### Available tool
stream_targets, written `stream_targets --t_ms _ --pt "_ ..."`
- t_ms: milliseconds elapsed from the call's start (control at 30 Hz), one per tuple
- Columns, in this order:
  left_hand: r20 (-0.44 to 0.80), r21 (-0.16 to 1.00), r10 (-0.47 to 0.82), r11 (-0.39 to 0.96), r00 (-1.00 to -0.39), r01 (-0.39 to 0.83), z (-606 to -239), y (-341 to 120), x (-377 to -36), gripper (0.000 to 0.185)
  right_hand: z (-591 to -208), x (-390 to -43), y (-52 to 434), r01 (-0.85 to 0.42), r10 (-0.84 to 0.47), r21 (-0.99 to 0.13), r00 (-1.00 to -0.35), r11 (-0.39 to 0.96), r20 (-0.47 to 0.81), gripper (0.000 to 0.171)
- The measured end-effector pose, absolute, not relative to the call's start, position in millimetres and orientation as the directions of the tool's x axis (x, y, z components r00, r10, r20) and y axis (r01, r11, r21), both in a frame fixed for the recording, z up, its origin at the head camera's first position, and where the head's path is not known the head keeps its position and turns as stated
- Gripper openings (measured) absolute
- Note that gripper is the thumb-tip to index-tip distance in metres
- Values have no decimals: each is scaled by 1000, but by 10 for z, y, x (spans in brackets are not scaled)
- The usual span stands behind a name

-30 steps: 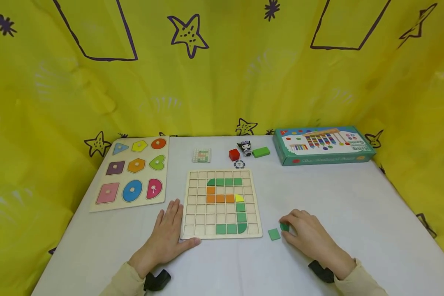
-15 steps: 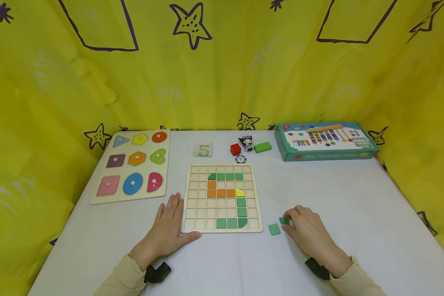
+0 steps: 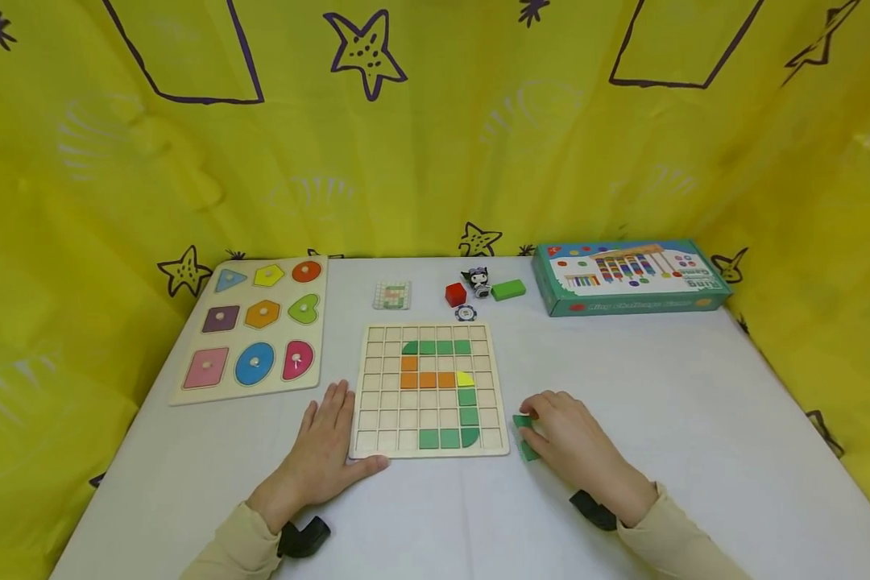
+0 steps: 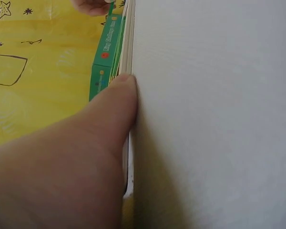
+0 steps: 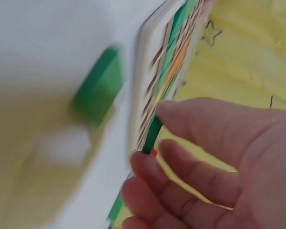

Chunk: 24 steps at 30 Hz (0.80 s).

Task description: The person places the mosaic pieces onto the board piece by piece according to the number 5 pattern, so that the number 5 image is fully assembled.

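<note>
The right hand [image 3: 565, 439], pinching a green tile [image 3: 522, 421], has slid in beside the grid board [image 3: 430, 390], nearly ready to place, while the flat left hand [image 3: 324, 451] steadies it.

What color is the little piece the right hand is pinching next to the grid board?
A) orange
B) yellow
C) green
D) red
C: the right hand pinches a green tile just beside the right edge of the grid board; the wrist view shows the same green edge between the fingertips.
</note>
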<state>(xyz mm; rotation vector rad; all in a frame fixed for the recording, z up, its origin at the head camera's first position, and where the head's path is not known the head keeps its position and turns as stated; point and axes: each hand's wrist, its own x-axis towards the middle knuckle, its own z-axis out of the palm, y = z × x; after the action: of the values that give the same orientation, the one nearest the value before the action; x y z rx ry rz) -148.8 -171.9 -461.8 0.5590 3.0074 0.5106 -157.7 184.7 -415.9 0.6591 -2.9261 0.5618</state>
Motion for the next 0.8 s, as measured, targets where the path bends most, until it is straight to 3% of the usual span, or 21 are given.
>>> stream_targets --t_ms 167,433,800 --pt "37 319 361 880 -932 353 -4607 -1722 -1511 110 -4119 -1631 1492 -524 -491 -365 -851 770 186 15" --pt "27 321 370 877 -929 359 -4590 -1718 -1515 110 -4177 -1663 1009 -684 -639 -282 -730 673 244 12" --pt "41 313 369 878 -929 362 -4641 -1735 -1489 110 -4287 -1707 612 -728 -686 -156 -683 668 250 12"
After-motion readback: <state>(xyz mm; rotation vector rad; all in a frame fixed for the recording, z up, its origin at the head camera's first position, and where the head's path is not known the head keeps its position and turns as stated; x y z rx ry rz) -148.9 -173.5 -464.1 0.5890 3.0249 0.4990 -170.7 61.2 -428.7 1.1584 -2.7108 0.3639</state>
